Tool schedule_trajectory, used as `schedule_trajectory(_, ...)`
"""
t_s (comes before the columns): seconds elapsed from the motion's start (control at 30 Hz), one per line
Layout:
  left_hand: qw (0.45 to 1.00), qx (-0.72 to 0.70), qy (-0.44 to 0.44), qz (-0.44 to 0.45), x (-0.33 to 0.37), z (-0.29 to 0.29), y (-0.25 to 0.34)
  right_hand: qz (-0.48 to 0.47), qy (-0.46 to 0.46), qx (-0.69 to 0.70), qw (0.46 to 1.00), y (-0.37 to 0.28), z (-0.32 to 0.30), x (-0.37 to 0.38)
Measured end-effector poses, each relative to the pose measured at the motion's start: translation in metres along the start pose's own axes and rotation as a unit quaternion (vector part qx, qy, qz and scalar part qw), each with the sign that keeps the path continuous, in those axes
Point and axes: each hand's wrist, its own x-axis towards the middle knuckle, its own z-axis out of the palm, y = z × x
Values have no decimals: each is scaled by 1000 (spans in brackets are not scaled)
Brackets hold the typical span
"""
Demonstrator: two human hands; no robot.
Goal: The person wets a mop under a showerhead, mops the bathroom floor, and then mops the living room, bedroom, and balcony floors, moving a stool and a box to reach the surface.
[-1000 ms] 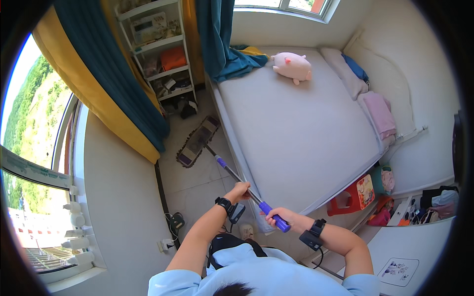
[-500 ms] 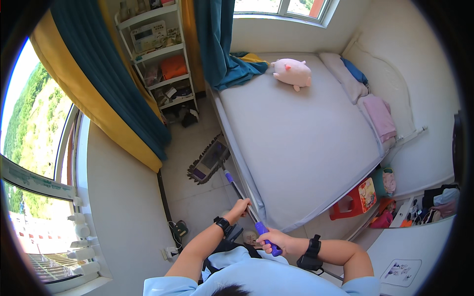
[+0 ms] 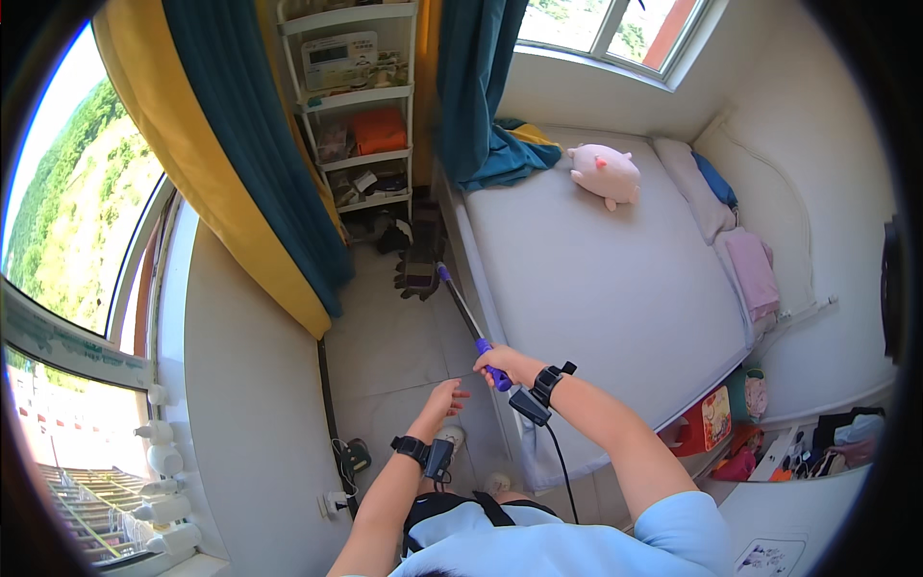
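My right hand is wrapped round the purple grip of a flat mop. The mop's pole slants away from me along the left side of the bed. Its dark fringed head lies on the floor between the bed and the shelf rack, its far end in shadow. My left hand is off the pole, a little nearer to me and to the left, its fingers loosely apart with nothing in them. Each wrist wears a black strap with a small device.
The bed runs along the right, with a pink plush toy on it. A white shelf rack and blue-yellow curtains stand at the far left. A plug with a cord sits low on the left wall. A red stool is by the bed's near end.
My left hand has let go of the pole. My right hand has reached forward with the grip, and the mop head has slid farther away, toward the gap by the shelf rack.
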Motion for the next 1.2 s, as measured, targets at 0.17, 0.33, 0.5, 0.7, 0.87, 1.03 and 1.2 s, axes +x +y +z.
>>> schedule_trajectory(0.17,998,9,61,11,-23,-33,-40,-58,27,-105,992,57,4,11)
schedule_trajectory(0.33,996,51,63,33,-36,-13,-75,-20,21,-182,983,133,4,-11)
schedule_trajectory(0.5,998,49,13,46,-59,62,-124,-26,1,-194,981,202,-14,-84)
schedule_trajectory(0.7,974,-46,-204,-87,-83,174,-243,3,-69,-207,976,327,-70,-208)
schedule_trajectory(0.87,942,-112,-255,-188,-114,225,-291,104,-84,-149,980,368,-90,-333)
schedule_trajectory(1.03,912,-192,-290,-216,-130,230,-302,173,-123,-83,974,376,-104,-374)
schedule_trajectory(1.2,920,-215,-264,-196,-103,227,-307,188,-68,-159,967,352,-88,-356)
